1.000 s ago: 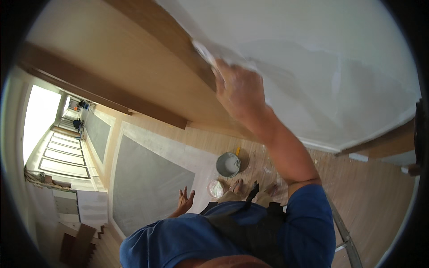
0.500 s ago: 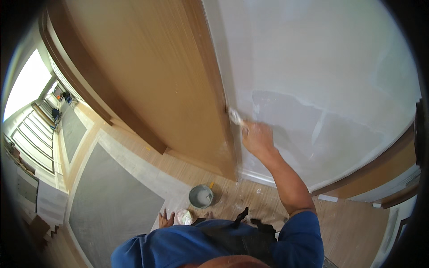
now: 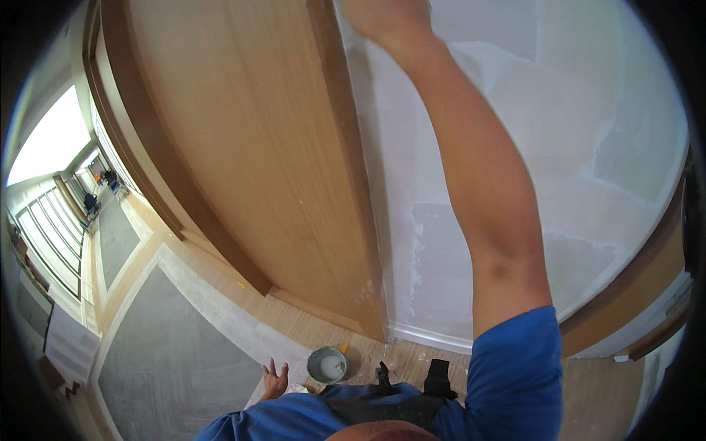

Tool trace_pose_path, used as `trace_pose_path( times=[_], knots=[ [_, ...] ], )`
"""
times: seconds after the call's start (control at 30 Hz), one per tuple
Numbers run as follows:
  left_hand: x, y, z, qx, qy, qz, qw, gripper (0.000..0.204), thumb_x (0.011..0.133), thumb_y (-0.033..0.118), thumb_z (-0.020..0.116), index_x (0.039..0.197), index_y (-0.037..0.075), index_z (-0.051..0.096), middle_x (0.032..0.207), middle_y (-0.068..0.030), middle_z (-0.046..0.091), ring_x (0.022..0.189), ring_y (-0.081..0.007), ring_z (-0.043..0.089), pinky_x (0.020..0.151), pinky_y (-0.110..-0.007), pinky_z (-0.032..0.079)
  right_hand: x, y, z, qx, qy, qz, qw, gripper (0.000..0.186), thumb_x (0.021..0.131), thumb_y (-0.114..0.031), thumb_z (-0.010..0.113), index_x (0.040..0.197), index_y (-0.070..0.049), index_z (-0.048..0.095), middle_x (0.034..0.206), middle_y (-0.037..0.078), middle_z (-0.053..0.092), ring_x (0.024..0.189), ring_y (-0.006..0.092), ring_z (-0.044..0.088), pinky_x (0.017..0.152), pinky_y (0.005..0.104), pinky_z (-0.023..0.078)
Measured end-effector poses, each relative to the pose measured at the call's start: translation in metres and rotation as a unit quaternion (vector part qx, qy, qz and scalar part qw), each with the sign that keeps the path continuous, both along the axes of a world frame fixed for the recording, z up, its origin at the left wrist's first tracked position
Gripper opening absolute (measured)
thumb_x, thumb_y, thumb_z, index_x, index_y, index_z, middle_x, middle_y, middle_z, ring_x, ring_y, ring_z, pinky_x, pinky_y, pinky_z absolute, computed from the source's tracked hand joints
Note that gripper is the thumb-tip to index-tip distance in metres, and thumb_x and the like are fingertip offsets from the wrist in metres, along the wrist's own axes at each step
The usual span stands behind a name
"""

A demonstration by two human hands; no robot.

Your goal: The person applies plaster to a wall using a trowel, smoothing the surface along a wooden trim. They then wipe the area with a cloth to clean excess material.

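My right hand (image 3: 390, 18) is raised to the upper edge of the head view, against the pale wall (image 3: 434, 250) beside the wooden door frame (image 3: 346, 132). Its visible part looks closed; the fingertips and the white-smeared brush it gripped half a second earlier lie out of view. Low in front of my body, my left hand (image 3: 275, 382) is open with its fingers spread. Next to it a crumpled white thing (image 3: 296, 389) shows in part. Just right of that stands a dark round bucket (image 3: 315, 365) with whitish paste inside.
A tan wooden door panel (image 3: 243, 147) rises left of the wall. Grey sheeting (image 3: 176, 353) covers part of the light wood floor (image 3: 588, 382). White specks dot the floor by the wall's foot. Far left, a corridor with railings (image 3: 55, 242) runs away.
My right hand has swept up along the wall edge from low beside the door frame, taking the brush out of sight. My left hand's fingers are more spread.
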State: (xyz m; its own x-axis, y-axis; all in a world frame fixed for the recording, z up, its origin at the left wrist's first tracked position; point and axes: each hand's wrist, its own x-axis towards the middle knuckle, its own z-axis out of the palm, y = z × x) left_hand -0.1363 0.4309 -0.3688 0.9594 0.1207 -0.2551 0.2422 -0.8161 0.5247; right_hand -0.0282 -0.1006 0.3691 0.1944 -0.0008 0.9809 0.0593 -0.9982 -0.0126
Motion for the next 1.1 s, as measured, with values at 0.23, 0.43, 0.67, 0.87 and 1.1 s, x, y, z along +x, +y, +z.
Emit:
trace_pose_path(
  times=[0.23,0.43,0.67,0.87,1.1],
  knots=[
    [-0.056,0.075,-0.047,0.056,0.063,0.036,0.996,0.086,0.097,0.065,0.052,0.161,0.011,0.029,0.159,-0.0426,0.016,0.149,-0.0561,0.020,0.123,-0.052,0.022,-0.079,0.006,-0.335,0.113,0.488,0.018,0.865,0.029,0.090,-0.021,0.060,0.114,-0.014,0.074,0.094,0.023,0.072,0.086,0.0420,0.069,0.079,0.0547,0.056],
    [-0.030,0.127,-0.019,0.225,0.039,-0.104,0.968,0.087,0.097,0.066,0.051,0.161,0.011,0.029,0.159,-0.0426,0.017,0.149,-0.0562,0.020,0.123,-0.052,0.023,-0.045,-0.013,-0.222,0.005,0.318,0.003,0.948,0.023,0.090,-0.024,0.056,0.088,-0.009,0.074,0.085,0.021,0.071,0.082,0.0427,0.068,0.077,0.0540,0.054],
    [0.038,0.006,0.026,0.012,-0.029,0.027,0.999,0.087,0.097,0.065,0.054,0.163,0.015,0.026,0.163,-0.0376,0.012,0.150,-0.0523,0.021,0.123,-0.049,0.024,-0.020,0.006,0.016,-0.043,-0.080,0.021,0.996,0.027,0.089,-0.019,0.057,0.081,0.000,0.074,0.082,0.027,0.071,0.080,0.0460,0.069,0.074,0.0541,0.055],
    [-0.062,0.049,0.010,0.047,0.064,0.056,0.995,0.087,0.095,0.064,0.057,0.162,0.017,0.028,0.164,-0.0364,0.011,0.152,-0.0502,0.019,0.124,-0.048,0.023,-0.020,0.020,-0.292,0.129,0.096,0.107,0.981,0.034,0.095,-0.023,0.061,0.127,-0.015,0.071,0.075,0.020,0.069,0.062,0.0354,0.066,0.058,0.0460,0.052],
    [-0.070,0.154,-0.023,0.189,0.091,0.029,0.977,0.090,0.095,0.071,0.051,0.163,0.017,0.026,0.165,-0.0333,0.014,0.151,-0.0496,0.021,0.122,-0.053,0.027,-0.154,-0.007,-0.668,0.275,0.536,0.025,0.798,0.041,0.094,-0.019,0.061,0.133,-0.011,0.066,0.088,0.022,0.072,0.081,0.0421,0.070,0.072,0.0494,0.056]
  ],
)
